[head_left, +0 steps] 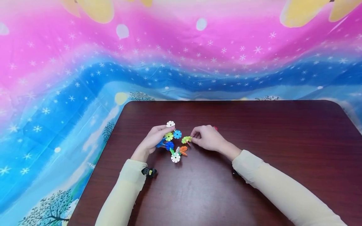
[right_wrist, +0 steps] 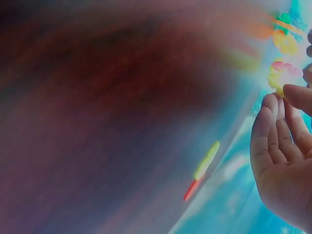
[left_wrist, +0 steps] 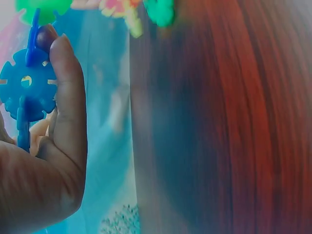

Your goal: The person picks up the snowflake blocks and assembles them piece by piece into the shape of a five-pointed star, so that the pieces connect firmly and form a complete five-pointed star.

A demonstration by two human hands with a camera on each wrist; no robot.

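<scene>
My left hand [head_left: 152, 137] grips a chain of notched plastic flower discs. A white disc [head_left: 170, 122] tops it by the thumb, with a light blue disc [head_left: 179, 132] and a yellow-green disc [head_left: 167, 136] just below. Lower down hang a dark blue disc [head_left: 168, 146], an orange disc [head_left: 183, 149] and another white disc [head_left: 173, 158]. Close up in the left wrist view, a blue disc [left_wrist: 14, 90] lies within the fingers' curl. Between thumb and fingertips, my right hand [head_left: 208, 138] pinches a yellow-green disc [head_left: 185, 139] joined to a pink disc [right_wrist: 280, 66], right beside the chain.
On the brown table [head_left: 268, 131], a yellow piece [right_wrist: 207, 161] joined to a red piece [right_wrist: 192, 190] lies near the far edge. Red shows just behind the right hand in the head view. A patterned cloth [head_left: 183, 72] hangs behind and left of the table.
</scene>
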